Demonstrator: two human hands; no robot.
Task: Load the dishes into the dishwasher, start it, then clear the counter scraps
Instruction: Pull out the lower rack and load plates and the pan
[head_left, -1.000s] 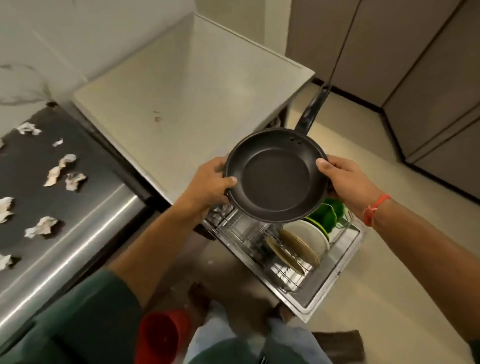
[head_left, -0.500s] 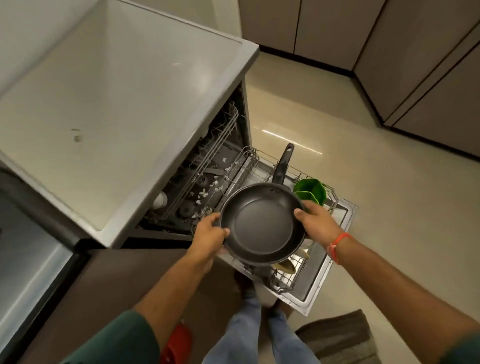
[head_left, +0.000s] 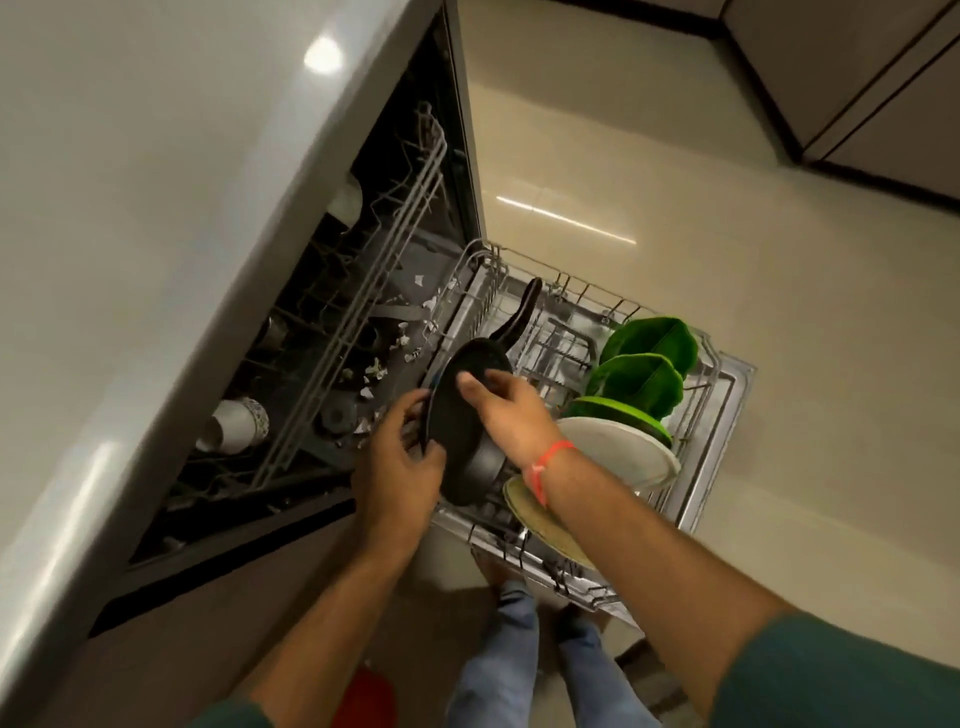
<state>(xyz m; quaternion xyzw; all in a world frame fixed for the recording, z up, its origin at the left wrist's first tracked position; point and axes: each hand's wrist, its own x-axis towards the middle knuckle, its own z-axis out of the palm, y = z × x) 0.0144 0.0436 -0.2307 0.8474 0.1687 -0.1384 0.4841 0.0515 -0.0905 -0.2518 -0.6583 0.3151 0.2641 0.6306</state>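
Observation:
A black frying pan (head_left: 462, 447) stands tilted on edge in the pulled-out lower rack (head_left: 711, 415) of the open dishwasher, its handle pointing up and away. My left hand (head_left: 397, 467) grips the pan's left rim. My right hand (head_left: 506, 410) holds the right rim, thumb on the pan's inner face. To the right in the rack stand green bowls (head_left: 644, 364), a white plate (head_left: 623, 457) and a beige plate (head_left: 540, 519).
The grey countertop (head_left: 156, 208) overhangs the dishwasher on the left. A patterned mug (head_left: 239, 426) lies in the upper rack (head_left: 363, 291), with scraps below it. A red object (head_left: 363, 701) sits on the floor near my feet. Brown cabinets (head_left: 857, 78) line the far right.
The pan has gone from flat in front of me down into the lower rack and tipped onto its edge. My view has swung away from the counter toward the dishwasher.

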